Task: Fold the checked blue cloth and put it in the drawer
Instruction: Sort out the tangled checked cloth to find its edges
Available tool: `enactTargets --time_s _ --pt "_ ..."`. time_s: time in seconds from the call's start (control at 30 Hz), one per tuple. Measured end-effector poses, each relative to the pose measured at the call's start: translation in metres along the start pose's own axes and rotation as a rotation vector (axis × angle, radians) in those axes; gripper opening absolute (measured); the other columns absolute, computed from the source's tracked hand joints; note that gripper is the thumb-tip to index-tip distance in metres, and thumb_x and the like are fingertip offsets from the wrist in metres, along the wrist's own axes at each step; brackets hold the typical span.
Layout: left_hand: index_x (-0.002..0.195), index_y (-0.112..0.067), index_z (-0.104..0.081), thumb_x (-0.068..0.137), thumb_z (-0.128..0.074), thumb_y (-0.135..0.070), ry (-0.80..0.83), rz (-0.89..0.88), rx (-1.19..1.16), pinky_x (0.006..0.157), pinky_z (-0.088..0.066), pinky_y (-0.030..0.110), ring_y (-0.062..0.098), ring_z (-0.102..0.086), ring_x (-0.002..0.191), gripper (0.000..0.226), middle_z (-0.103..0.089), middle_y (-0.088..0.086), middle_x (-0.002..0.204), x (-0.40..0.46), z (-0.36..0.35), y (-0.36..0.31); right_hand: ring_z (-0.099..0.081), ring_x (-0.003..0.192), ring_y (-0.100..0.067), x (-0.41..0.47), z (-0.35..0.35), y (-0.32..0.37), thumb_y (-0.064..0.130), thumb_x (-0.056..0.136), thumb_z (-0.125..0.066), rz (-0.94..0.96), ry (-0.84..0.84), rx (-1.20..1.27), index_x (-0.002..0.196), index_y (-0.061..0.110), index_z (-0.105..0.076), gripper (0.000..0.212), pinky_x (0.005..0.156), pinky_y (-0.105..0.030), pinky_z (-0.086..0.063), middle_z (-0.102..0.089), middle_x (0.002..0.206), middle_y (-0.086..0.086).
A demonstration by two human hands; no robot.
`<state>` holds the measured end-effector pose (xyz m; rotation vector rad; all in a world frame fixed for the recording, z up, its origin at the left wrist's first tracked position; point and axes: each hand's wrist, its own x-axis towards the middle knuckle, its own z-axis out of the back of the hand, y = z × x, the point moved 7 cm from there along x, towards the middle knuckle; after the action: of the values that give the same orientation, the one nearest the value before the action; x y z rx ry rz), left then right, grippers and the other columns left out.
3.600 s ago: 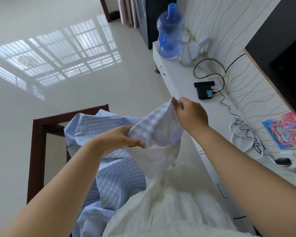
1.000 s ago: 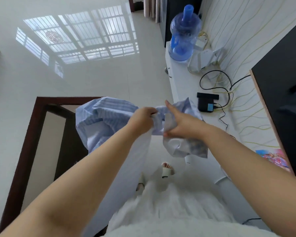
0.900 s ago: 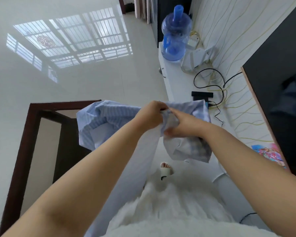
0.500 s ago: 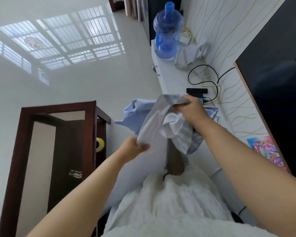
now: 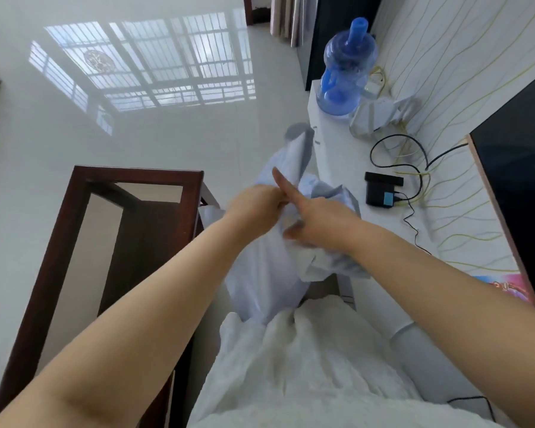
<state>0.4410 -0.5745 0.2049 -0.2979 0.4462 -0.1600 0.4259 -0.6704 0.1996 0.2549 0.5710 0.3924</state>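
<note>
The checked blue cloth hangs bunched in the air in front of me, blurred by motion. One end flips up toward the far side, the rest drapes down to my white skirt. My left hand is closed on the cloth near its top. My right hand touches it right beside the left, thumb and lower fingers pinching the fabric, forefinger stretched out straight. No drawer shows plainly; a white cabinet runs along the right.
A dark wooden glass-topped table stands at my left. On the white cabinet sit a blue water bottle, a black box with cables, and a colourful picture. A dark screen is at the right. Glossy floor ahead.
My left hand has risen from the cloth's lower edge to meet my right hand at the top. The cloth has been gathered together and one end has flung upward.
</note>
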Motion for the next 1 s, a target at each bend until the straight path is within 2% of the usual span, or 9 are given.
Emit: enactTargets --time_s 0.1,0.17,0.23,0.43,0.57,0.67,0.77,0.87,1.0 --pt "0.13 -0.021 -0.054 0.097 -0.039 -0.01 0.062 -0.11 -0.01 0.074 -0.039 0.024 0.024 -0.059 0.108 0.038 -0.062 0.002 0.123 -0.018 0.0 -0.009 -0.06 0.086 -0.017 0.014 0.0 0.0 0.046 0.084 -0.054 0.034 0.025 0.065 0.128 0.063 -0.024 0.056 0.093 -0.035 -0.035 -0.061 0.076 0.015" --pt "0.117 -0.026 -0.059 0.096 -0.049 -0.019 -0.006 -0.08 -0.282 0.076 -0.045 0.029 0.022 -0.061 0.097 0.024 -0.065 -0.002 0.108 -0.03 0.001 0.008 -0.057 0.083 -0.02 0.017 0.001 -0.007 0.047 0.082 -0.049 -0.029 0.05 -0.02 0.088 0.04 -0.053 0.01 0.09 -0.039 -0.036 -0.058 0.071 0.012" --pt "0.108 -0.023 -0.052 0.087 -0.064 -0.027 -0.025 -0.024 -0.467 0.075 -0.046 0.032 0.021 -0.06 0.089 0.025 -0.063 -0.005 0.1 -0.036 -0.004 0.031 -0.054 0.077 -0.024 0.015 0.006 -0.007 0.033 0.087 -0.049 -0.013 0.015 -0.054 0.067 0.027 -0.046 0.022 0.077 -0.037 -0.036 -0.049 0.065 0.007" --pt "0.078 -0.022 -0.063 0.085 -0.063 -0.035 0.338 0.051 0.07 0.065 -0.039 0.027 0.02 -0.055 0.082 0.015 -0.058 -0.006 0.074 -0.046 -0.058 0.113 -0.05 0.076 -0.027 0.003 0.045 -0.029 0.028 0.089 -0.057 -0.073 -0.251 0.203 0.08 0.022 -0.059 0.012 0.066 -0.029 -0.034 -0.052 0.079 -0.003" --pt "0.099 -0.024 -0.06 0.095 -0.044 -0.022 0.023 0.047 -0.02 0.094 -0.033 0.032 0.021 -0.043 0.119 0.017 -0.063 -0.01 0.106 -0.048 -0.045 0.143 -0.055 0.077 -0.029 0.0 0.066 -0.055 0.031 0.086 -0.061 -0.154 -0.356 0.269 0.061 0.028 -0.047 0.03 0.067 -0.032 -0.04 -0.055 0.074 -0.004" --pt "0.104 -0.014 -0.052 0.097 -0.036 -0.015 -0.227 -0.063 -0.022 0.111 -0.023 0.031 0.023 -0.054 0.114 0.017 -0.066 -0.001 0.102 -0.044 -0.021 0.132 -0.057 0.089 -0.031 0.004 0.063 -0.064 0.036 0.088 -0.058 -0.26 -0.308 0.181 0.089 0.025 -0.056 0.011 0.075 -0.036 -0.043 -0.061 0.092 -0.01" --pt "0.098 -0.014 -0.041 0.094 -0.038 -0.003 -0.332 -0.087 0.065 0.069 -0.04 0.032 0.031 -0.056 0.079 0.012 -0.061 0.006 0.071 -0.044 0.005 0.11 -0.06 0.089 -0.031 0.002 0.051 -0.054 0.04 0.09 -0.056 -0.326 -0.194 0.032 0.146 0.036 -0.019 0.067 0.074 -0.038 -0.044 -0.061 0.104 -0.012" --pt "0.092 -0.019 -0.03 0.084 -0.039 0.006 -0.348 -0.049 0.205 0.045 -0.02 0.029 0.031 -0.049 0.065 0.028 -0.041 0.001 0.057 -0.041 0.027 0.09 -0.062 0.071 -0.027 -0.001 0.036 -0.013 0.045 0.088 -0.057 -0.183 -0.122 -0.044 0.142 0.045 0.022 0.097 0.066 -0.035 -0.045 -0.069 0.091 -0.014" --pt "0.1 -0.019 -0.035 0.086 -0.039 0.002 -0.316 -0.105 0.216 0.046 -0.026 0.031 0.028 -0.044 0.054 0.025 -0.042 -0.003 0.063 -0.037 0.049 0.051 -0.064 0.085 -0.028 -0.009 0.012 0.037 0.061 0.083 -0.055 0.026 -0.08 0.012 0.14 0.051 0.023 0.097 0.079 -0.037 -0.048 -0.069 0.101 -0.011"
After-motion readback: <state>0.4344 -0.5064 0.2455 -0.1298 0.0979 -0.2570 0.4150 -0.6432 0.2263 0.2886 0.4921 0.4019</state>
